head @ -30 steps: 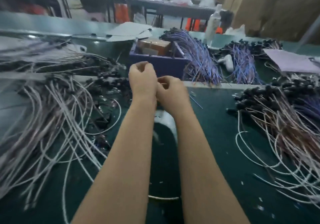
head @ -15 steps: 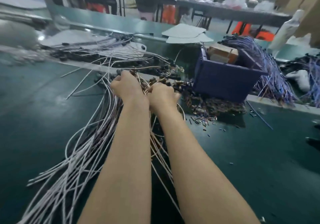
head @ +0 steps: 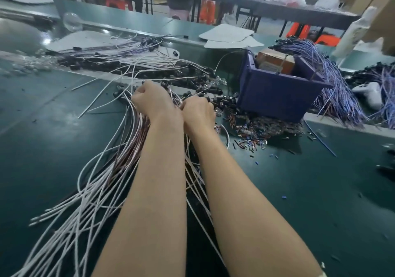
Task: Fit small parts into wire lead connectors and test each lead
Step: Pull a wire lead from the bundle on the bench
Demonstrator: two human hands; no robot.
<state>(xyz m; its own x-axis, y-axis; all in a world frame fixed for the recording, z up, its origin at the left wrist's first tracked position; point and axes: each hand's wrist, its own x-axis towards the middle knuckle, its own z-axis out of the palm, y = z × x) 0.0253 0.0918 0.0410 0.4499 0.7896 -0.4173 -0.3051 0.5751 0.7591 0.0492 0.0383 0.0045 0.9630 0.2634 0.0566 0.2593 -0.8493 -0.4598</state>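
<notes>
Green matting (head: pixel 64 148) covers a long workbench in a workshop, with further tables and orange stools (head: pixel 208 9) behind it. Both bare forearms reach forward from the lower edge, and the two hands sit side by side, touching at the wrists, backs toward the camera. The left hand (head: pixel 152 100) is balled with its fingers curled down into a fan of white and brown wire leads (head: pixel 102 182) that spreads toward the near left; whether it grips a lead is hidden by the back of the hand. The right hand (head: pixel 197 113) is likewise curled, its fingertips at the edge of a cluster of black connectors (head: pixel 205 88), and what it pinches cannot be told. Just to its right, a loose heap of small parts (head: pixel 252 131), red, blue and black, lies scattered on the matting against the front of a purple bin (head: pixel 275 97). A brown box (head: pixel 275 60) stands inside the bin. A bundle of blue-purple wires (head: pixel 337 88) drapes down beside the bin's right wall. White sheets (head: pixel 226 35) lie farther back.
</notes>
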